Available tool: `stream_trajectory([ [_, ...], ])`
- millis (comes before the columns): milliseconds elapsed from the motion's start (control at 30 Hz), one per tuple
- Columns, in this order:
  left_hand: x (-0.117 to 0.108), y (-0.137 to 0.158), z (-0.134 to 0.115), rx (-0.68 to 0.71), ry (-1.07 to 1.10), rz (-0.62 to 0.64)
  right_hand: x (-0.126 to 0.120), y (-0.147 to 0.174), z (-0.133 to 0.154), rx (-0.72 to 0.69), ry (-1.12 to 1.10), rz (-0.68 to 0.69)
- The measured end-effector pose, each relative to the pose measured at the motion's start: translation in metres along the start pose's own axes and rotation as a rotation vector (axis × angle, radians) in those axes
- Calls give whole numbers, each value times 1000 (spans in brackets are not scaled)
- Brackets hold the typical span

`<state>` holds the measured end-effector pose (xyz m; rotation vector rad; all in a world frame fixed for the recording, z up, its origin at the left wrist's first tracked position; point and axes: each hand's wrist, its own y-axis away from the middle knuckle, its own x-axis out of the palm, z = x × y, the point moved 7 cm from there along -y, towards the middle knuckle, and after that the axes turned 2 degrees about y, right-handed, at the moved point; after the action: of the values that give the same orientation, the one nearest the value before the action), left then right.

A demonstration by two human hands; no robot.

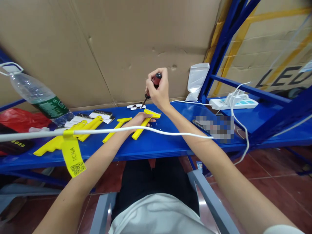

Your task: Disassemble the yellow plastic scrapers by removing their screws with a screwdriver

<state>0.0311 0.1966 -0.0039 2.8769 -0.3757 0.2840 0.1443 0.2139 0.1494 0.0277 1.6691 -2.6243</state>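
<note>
My right hand (159, 89) is closed around the handle of a screwdriver (158, 77), whose dark shaft points down and left. The tip is close to a small black-and-white card (133, 106) at the back of the blue shelf; I cannot tell whether they touch. My left hand (141, 119) is closed on a T-shaped yellow scraper (141, 129) near its head, with the handle slanting toward me. Another yellow scraper (114, 132) lies just left of it, under my left forearm. Tiny bits are scattered beside the held scraper.
More yellow scrapers (55, 143) and black-and-white cards (103, 115) lie at the left by a plastic bottle (41, 94). A white cable (168, 131) with a yellow tag (71, 154) crosses in front. A phone (201, 126) and power strip (219, 104) are right. Cardboard (146, 39) stands behind.
</note>
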Motion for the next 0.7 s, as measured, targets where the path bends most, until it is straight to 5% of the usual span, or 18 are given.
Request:
stream_trajectory([
  [133,1,2,-2,10,-40,-13,-28,-2,-33,139,-209,-205],
  [400,10,4,-2,31,-57,46,-81,-25,-1,169,-46,2],
  [700,11,4,0,1,-99,110,-33,-9,-7,225,-146,-55],
])
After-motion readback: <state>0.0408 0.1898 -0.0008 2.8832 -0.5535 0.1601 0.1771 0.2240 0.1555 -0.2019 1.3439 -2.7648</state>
